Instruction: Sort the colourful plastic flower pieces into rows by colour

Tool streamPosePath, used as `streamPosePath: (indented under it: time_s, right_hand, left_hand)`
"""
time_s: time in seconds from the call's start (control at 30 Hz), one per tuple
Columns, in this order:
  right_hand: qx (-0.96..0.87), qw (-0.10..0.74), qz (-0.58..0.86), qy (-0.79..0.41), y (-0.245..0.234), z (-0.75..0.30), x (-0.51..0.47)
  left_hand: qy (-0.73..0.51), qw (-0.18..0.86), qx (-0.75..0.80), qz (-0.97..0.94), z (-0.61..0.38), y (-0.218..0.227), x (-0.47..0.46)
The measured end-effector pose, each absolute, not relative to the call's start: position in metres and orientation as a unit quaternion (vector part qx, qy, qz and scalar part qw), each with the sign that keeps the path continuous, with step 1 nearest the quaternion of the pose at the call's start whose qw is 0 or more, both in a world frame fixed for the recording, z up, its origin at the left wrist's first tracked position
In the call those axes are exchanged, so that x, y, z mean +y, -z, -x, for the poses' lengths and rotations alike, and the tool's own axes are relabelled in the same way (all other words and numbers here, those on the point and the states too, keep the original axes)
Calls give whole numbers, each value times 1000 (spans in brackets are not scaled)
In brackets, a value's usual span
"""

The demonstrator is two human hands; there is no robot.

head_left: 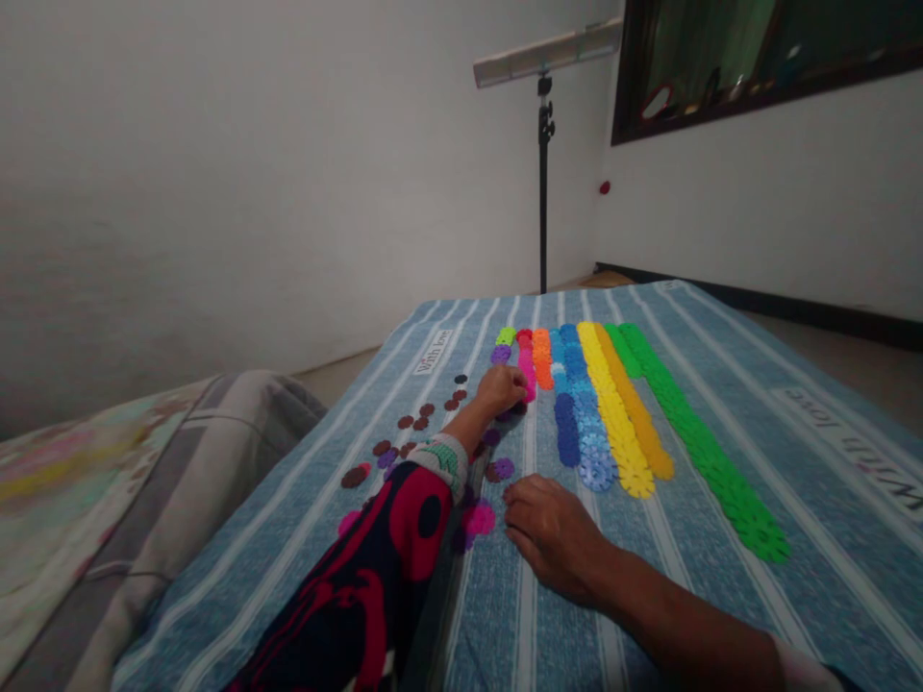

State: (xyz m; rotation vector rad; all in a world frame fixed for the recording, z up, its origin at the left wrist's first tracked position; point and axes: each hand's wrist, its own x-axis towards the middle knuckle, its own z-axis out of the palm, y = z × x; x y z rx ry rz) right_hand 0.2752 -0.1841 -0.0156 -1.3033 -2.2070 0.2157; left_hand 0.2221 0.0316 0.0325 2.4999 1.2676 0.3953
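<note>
My left hand [503, 388] reaches to the near end of a row of pink plastic snowflake discs [527, 361], fingertips pinched on a pink disc there, partly hidden by the fingers. Lower down, my right hand [554, 531] rests on the striped cloth with loosely bent fingers and no object visible in it. Just left of it lie a loose pink disc [480, 519] and a purple disc [504, 468]. Rows of overlapping discs run to the right: orange [542, 359], dark blue [566, 430], light blue [592, 423], yellow [612, 408], amber [638, 418] and green [710, 461].
Scattered brown discs [406, 422] lie left of my left forearm. A short column with green [506, 336] and purple [501, 355] discs stands beside the pink row. Behind the cloth-covered surface [814, 500] rises a light stand [543, 192]. Bedding [209, 452] borders the left side.
</note>
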Motion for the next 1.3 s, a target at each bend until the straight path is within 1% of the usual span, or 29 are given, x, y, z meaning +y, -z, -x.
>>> streamPosePath:
  time_s: [0.2,0.33,0.6,0.83,0.97,1.17,1.3]
  right_hand:
    - [-823,278,489,-78,15,-275,-184]
    - [-823,281,488,-75,17,-275,-184]
    - [-820,288,488,-85,15,-275,-185]
    - [-822,286,484,-89,15,-275,-185]
    - [-822,286,485,-90,14,-275,-185]
    - [-823,288,482,-82,18,-275,-184]
    - [-822,287,485,-80,18,-275,-184]
  left_hand:
    - [-109,128,432,-886,-218,-32,32]
    - [-116,110,450,-878,-213,-32,26]
    - [-99,119,487,-860,-201,-29,12]
    - [-80,83,517,-848,-200,-29,3]
    - [-61,91,513,-851,-200,-33,-3]
    - [-81,70,537,-836,-205,-25,-4]
    - [-72,72,550,-829,-209,-25,-3]
